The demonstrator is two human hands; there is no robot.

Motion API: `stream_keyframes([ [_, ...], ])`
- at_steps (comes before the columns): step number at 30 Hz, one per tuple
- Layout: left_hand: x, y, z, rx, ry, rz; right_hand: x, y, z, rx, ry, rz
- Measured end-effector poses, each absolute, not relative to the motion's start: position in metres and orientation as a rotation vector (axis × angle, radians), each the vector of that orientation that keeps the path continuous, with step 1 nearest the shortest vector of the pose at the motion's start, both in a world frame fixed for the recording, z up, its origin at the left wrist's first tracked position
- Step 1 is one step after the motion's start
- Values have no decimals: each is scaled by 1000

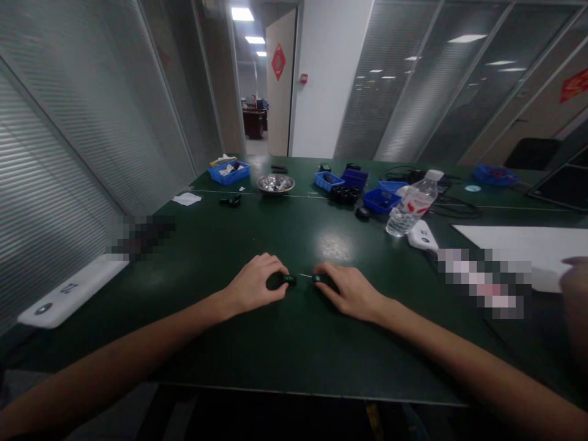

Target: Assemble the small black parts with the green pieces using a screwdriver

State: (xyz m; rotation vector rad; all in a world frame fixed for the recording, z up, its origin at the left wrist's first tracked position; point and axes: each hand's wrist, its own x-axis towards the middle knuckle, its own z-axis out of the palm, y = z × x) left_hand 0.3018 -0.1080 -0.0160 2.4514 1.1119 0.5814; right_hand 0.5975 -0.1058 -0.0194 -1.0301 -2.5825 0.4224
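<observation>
So, nearest to us runs the front edge of the dark green bench (275, 355), with our forearms reaching in over it from both sides. Our left hand (252, 282) pinches a small dark piece (289, 279) with green marks between thumb and fingers, and our right hand (351, 288) grips a dark-handled tool (318, 278). Its thin metal shaft (305, 275) points leftward, the tip just short of the piece, which sits between our two hands, near the middle of the bench's width; whether it rests on the surface we cannot tell. Another person's hand (574, 294) shows blurred at the right edge, its grip unclear to us. Out to the left lies a long white device (59, 300), and to the right a second white device (421, 234), near a large white sheet (519, 245). Beyond our hands we see a clear bottle (412, 205) standing upright, a black rounded object (362, 213), a blue bin (383, 199) and, farther left, a metal bowl (275, 191) of small shiny bits. A blue basket (229, 178) holds mixed items near the far left corner. Past the bench, a door (281, 104) with a red diamond decoration (278, 61) stands open beside a white wall (326, 92).
</observation>
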Motion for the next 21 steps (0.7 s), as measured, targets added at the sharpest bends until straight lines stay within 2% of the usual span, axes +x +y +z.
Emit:
stream_keyframes([
  [21, 306, -102, -24, 2428, 1000, 609, 592, -101, -23, -882, -2668, 314],
])
